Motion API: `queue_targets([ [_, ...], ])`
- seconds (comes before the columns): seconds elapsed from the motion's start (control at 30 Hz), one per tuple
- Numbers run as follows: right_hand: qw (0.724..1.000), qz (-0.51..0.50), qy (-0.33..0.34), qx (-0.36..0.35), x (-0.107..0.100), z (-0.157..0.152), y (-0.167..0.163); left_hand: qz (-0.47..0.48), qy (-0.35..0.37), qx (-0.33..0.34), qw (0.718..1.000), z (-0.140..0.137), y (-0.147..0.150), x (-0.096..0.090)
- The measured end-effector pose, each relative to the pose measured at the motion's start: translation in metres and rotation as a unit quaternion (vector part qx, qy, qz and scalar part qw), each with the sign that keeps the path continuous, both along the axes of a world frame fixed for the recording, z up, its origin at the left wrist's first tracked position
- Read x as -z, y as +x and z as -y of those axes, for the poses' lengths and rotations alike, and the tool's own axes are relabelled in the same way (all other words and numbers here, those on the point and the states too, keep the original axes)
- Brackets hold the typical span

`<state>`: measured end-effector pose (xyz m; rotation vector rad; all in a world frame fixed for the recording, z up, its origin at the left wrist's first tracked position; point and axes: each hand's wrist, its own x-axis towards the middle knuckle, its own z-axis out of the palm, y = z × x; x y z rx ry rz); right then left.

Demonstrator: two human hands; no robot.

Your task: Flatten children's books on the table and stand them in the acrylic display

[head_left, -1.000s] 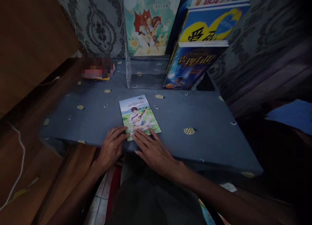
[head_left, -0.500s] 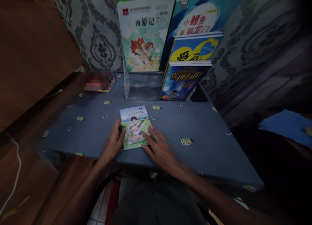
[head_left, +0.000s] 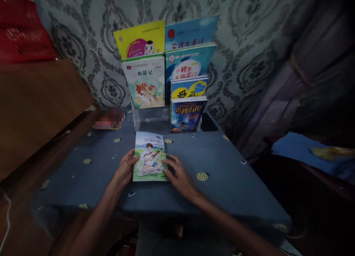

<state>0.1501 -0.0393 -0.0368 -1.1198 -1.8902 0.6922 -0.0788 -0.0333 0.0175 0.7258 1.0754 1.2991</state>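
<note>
A paperback book (head_left: 150, 158) with a guitar player on its cover is between my hands, cover facing up and slightly tilted toward me. My left hand (head_left: 126, 168) grips its left edge, with the thumb at the cover and the other fingers partly hidden. On the opposite side my right hand (head_left: 179, 174) holds the right edge, thumb near the lower corner. Just beyond the book stands a clear display rack (head_left: 152, 123), its lower left slot without a book. Upright in the rack is a dark blue book (head_left: 186, 115) at the lower right, and a pale green book (head_left: 148, 84) at the upper left.
A patterned grey-blue tablecloth (head_left: 222, 189) covers the table. Further back in the rack stand a yellow book (head_left: 141, 37) and several blue ones. A blurred reddish item (head_left: 108, 119) lies at the left back. Behind the rack's right side sits a black flat object (head_left: 209, 123).
The book has come up off the tablecloth, and both hands now grip its side edges instead of resting on and beside it. The camera view has tilted up, showing more of the rack.
</note>
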Motion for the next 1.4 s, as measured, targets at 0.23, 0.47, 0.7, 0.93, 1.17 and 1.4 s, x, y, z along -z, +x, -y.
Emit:
queue_targets([
  [0.23,0.938,-0.277,-0.207,-0.038,-0.015,-0.067,0.008,0.003,0.053,0.039,0.998,-0.015,0.004,-0.022],
  [0.47,0.936,-0.300,-0.158,-0.091,-0.067,-0.079,0.018,-0.078,0.172,0.078,0.979,-0.035,0.001,-0.034],
  [0.7,0.986,-0.119,0.087,-0.073,-0.051,-0.056,0.036,-0.357,0.331,0.146,0.861,-0.030,-0.017,-0.012],
  [0.93,0.976,0.075,0.139,-0.149,-0.002,-0.042,0.048,-0.556,0.362,0.184,0.726,-0.011,-0.036,0.043],
  [1.17,0.954,0.181,0.177,-0.161,-0.007,-0.039,0.051,-0.629,0.362,0.224,0.651,-0.003,-0.051,0.038],
  [1.4,0.943,0.213,0.201,-0.158,-0.023,-0.028,0.030,-0.690,0.303,0.127,0.645,-0.013,-0.039,0.047],
])
